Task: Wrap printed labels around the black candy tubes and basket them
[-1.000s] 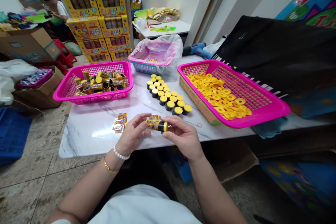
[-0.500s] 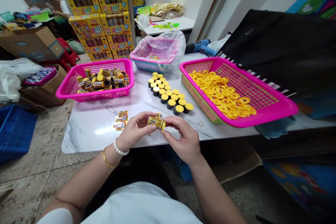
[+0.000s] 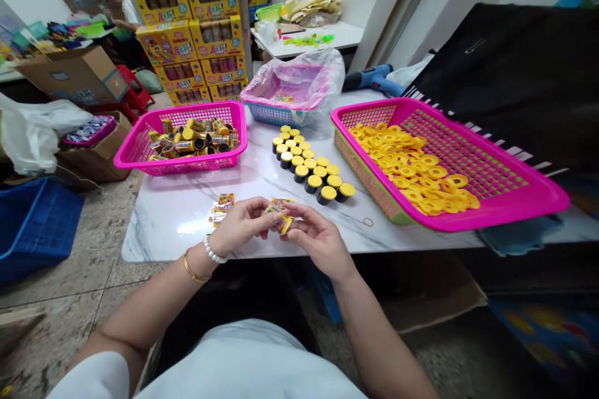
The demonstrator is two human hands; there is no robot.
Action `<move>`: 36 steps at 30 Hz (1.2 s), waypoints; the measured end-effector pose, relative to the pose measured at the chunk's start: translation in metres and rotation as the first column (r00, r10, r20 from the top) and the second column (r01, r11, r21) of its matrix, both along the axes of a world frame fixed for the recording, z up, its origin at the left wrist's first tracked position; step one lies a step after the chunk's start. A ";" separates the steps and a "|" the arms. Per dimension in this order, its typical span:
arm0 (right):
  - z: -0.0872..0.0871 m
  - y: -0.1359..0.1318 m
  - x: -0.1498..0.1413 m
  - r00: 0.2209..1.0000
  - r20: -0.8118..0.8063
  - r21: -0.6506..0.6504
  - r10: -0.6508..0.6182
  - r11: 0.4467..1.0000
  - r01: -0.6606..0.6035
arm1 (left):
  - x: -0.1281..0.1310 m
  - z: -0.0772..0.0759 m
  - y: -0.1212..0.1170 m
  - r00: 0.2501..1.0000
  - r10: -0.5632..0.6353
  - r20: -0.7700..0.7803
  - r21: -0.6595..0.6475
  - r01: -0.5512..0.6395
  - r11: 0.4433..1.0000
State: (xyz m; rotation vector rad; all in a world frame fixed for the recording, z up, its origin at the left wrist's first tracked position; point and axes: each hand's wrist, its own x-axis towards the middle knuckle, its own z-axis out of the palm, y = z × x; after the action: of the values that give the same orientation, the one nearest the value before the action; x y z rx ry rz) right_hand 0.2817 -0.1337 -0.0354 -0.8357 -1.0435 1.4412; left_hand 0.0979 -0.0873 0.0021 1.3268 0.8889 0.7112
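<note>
Head view: left hand and right hand pinched a printed wrapper, seemingly a fitting step; the next likely needed alignment.

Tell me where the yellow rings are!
In the head view, the yellow rings lie inside the pink basket on the right, just right of the standing yellow-topped tubes.

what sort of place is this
Probably a small packing or assembly workshop: stacked yellow boxes of product, a pink basket of wrapped tubes, and another pink basket of yellow rings beside rows of capped containers on the table.
</note>
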 end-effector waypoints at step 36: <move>-0.019 -0.024 0.013 0.450 0.562 0.688 -0.694 0.694 0.211 | -0.096 -0.029 0.000 0.680 0.571 -0.459 0.718 -0.095 0.690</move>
State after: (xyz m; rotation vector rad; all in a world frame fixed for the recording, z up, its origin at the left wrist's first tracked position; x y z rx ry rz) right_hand 0.2948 -0.1582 -0.0548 -1.2672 -1.6047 0.1422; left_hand 0.0015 -0.0870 -0.0266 2.1451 1.6168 0.9233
